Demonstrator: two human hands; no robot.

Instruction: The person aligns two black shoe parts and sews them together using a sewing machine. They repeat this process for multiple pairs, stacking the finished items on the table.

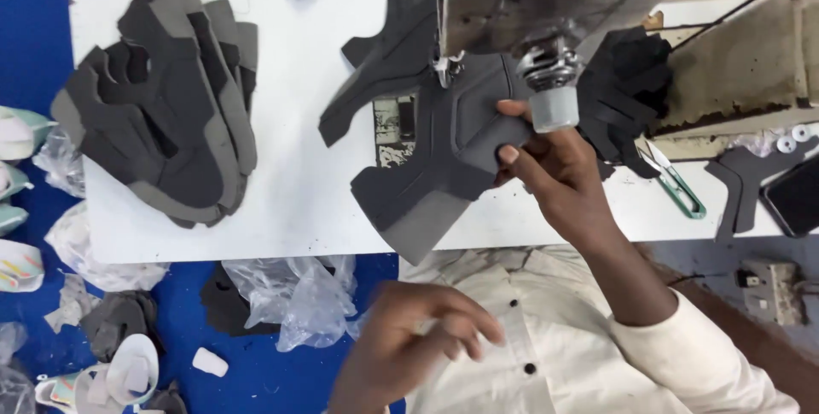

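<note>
Hovering below the table's near edge, the left hand (418, 341) is loosely curled, fingers half open, holding nothing. Above it, the right hand (546, 158) pinches the right side of a dark grey shoe-upper piece (435, 166) that lies under the sewing machine head (529, 4) and overhangs the white table (290, 166). A stack of grey cut pieces (171, 98) sits near the left edge; green-handled snips (678, 188) lie just right of the hand.

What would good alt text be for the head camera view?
A person's right hand pinches a grey fabric piece under a sewing machine on a white table. The left hand hovers empty below the table edge; a stack of grey pieces lies at left.
</note>
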